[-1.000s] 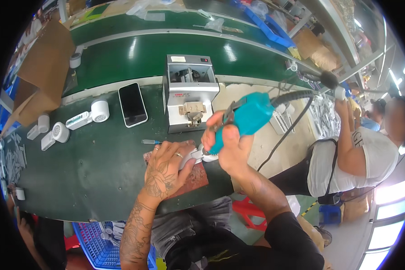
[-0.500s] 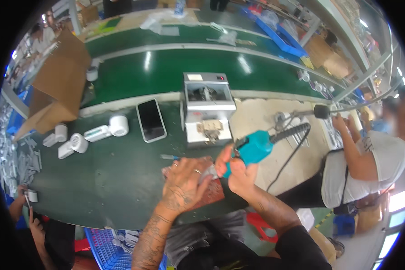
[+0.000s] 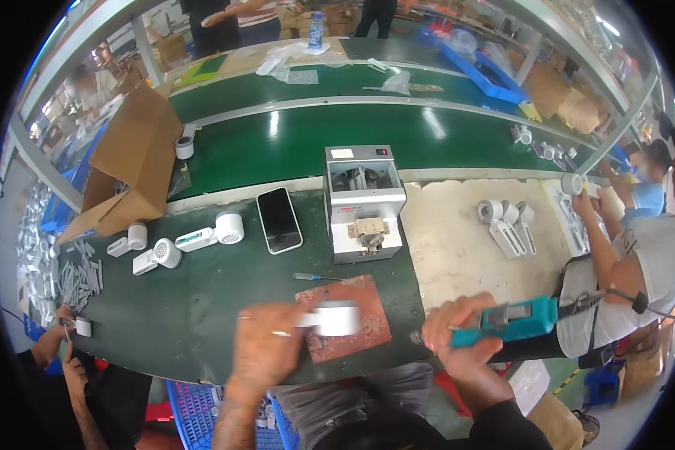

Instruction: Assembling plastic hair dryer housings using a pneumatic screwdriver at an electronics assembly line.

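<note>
My left hand (image 3: 266, 349), blurred by motion, grips a white plastic handheld unit (image 3: 337, 319) with a round drum-shaped head. The unit is above a worn red-brown pad (image 3: 364, 300) on the green bench. To the right, my right hand (image 3: 463, 341) is closed around a teal electric screwdriver (image 3: 529, 319). That tool lies nearly level, its tip pointing left and apart from the white unit. A small screwdriver (image 3: 315, 277) with a blue handle rests at the pad's far edge. Beyond it stands a grey screw feeder (image 3: 365, 214).
Left of the feeder lies a phone (image 3: 280, 220), then several white units (image 3: 225, 229) and a cardboard box (image 3: 131, 161). More white units (image 3: 508, 229) lie on the beige sheet. A co-worker (image 3: 615, 255) sits at right; another person's hands (image 3: 71, 367) work at left. A blue basket (image 3: 184, 409) is below.
The electric screwdriver has swung from above the unit to the right and down, its tip now away from it. The white unit, half hidden under my hands before, now shows in my left hand.
</note>
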`<state>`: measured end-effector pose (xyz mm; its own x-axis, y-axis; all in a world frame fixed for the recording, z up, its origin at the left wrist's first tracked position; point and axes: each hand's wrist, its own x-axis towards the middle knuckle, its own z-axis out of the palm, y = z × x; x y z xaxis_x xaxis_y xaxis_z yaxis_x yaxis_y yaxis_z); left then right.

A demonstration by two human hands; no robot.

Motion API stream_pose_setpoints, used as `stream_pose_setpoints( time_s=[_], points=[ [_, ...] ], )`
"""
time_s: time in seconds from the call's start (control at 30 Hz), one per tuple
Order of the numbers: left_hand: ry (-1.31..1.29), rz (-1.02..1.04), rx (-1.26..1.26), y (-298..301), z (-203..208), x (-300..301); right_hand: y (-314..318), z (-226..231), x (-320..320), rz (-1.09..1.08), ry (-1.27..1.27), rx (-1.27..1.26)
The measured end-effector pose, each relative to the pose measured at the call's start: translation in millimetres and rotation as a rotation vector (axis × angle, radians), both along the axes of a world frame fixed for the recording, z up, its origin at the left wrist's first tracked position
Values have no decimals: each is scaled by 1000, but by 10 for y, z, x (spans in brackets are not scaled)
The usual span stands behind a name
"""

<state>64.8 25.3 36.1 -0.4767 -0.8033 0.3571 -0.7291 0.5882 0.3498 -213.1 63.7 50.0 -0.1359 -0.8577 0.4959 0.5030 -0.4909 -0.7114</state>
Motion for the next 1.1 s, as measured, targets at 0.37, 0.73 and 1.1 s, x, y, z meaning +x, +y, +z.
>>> stream_pose_setpoints(
  time_s=[0.37,0.73,1.1],
  points=[
    [340,327,-59,-110,274,135,414,-324,-617,-127,151,267],
    [61,-401,199,-1211,-626,-4076,824,-255,-882,-285,201,315],
    [208,-262,66,-1104,-626,-3146,792,-246,-1014,-281,292,429]
  ],
)
